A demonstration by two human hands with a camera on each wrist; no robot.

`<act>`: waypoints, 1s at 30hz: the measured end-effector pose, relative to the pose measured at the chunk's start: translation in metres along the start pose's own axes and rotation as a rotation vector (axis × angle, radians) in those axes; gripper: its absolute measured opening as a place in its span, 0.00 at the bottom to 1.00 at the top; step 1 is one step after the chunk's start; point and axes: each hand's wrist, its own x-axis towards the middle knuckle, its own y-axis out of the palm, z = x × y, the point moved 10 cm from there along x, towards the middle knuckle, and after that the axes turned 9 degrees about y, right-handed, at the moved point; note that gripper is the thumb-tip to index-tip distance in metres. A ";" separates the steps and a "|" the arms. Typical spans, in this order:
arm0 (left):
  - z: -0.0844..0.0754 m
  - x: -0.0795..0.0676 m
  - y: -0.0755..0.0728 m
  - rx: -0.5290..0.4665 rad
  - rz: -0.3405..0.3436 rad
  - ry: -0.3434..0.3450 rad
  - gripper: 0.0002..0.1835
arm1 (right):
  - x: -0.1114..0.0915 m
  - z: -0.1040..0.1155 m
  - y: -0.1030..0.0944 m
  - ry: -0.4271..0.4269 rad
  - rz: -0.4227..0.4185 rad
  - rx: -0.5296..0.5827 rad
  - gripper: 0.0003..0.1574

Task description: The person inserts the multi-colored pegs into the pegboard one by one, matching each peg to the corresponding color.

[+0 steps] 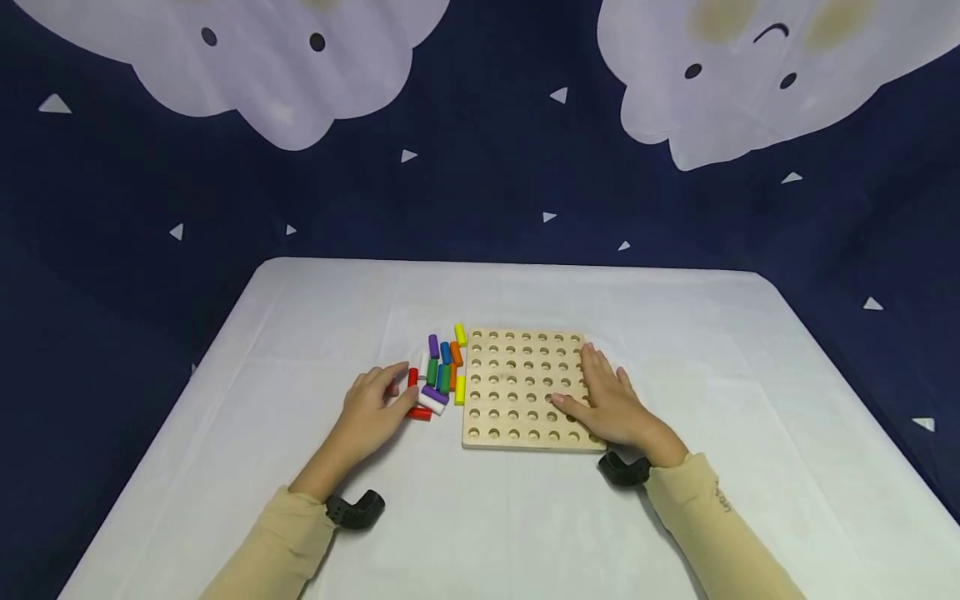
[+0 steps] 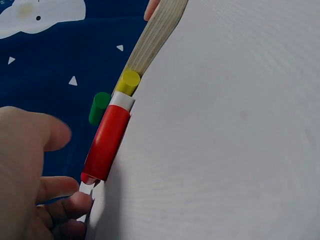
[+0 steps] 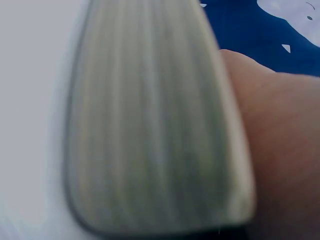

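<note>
A square wooden pegboard (image 1: 532, 447) with rows of round holes lies on the table. Left of it is a loose cluster of short pegs, among them a red peg (image 1: 420, 414), a green peg (image 1: 446, 379) and a purple peg (image 1: 433, 346). My left hand (image 1: 372, 410) reaches the cluster's left side, thumb and fingers apart around the red pegs. In the left wrist view, the near red peg (image 2: 107, 142) lies beside the parted fingers, ungripped. My right hand (image 1: 611, 404) rests on the board's right edge, fingers straight and thumb across some holes.
A yellow peg (image 1: 460, 390) lies right against the board's left side, with an orange peg (image 1: 456, 354) and a blue peg (image 1: 446, 352) close by. A white cloth covers the table (image 1: 360, 308). Behind it hangs a dark blue curtain (image 1: 480, 200) with clouds.
</note>
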 end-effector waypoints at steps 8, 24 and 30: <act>-0.003 -0.002 0.003 -0.058 0.045 0.072 0.22 | 0.002 -0.001 -0.003 0.000 -0.020 0.001 0.68; -0.011 -0.002 0.011 -0.015 0.128 0.204 0.12 | 0.006 -0.002 -0.004 0.002 -0.009 -0.014 0.72; -0.009 -0.006 0.014 0.010 0.190 0.164 0.10 | 0.006 -0.002 -0.002 -0.001 -0.004 -0.015 0.72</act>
